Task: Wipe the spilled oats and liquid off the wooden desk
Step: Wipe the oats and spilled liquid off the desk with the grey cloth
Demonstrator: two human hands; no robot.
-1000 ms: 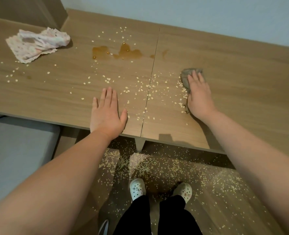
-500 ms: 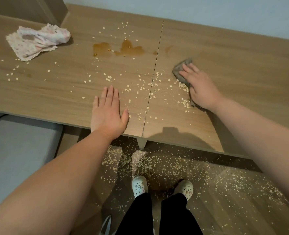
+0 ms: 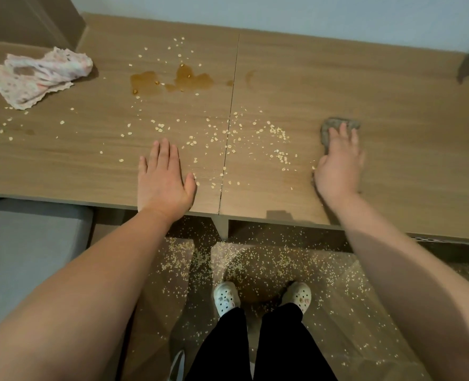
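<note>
- Left hand and right hand are bare, and so are the left forearm and right forearm, up to the picture's edge.
- Plain black trousers.
- White perforated clogs with small coloured charms in the holes.

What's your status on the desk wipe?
Left hand flat on desk, empty. Right hand presses grey rag, right of oats. Brown puddle and oats unwiped. Pink cloth far left, clear of path.

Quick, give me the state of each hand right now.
Left hand: open, flat on the wooden desk.
Right hand: open, pressing the crumpled grey cloth.
</note>
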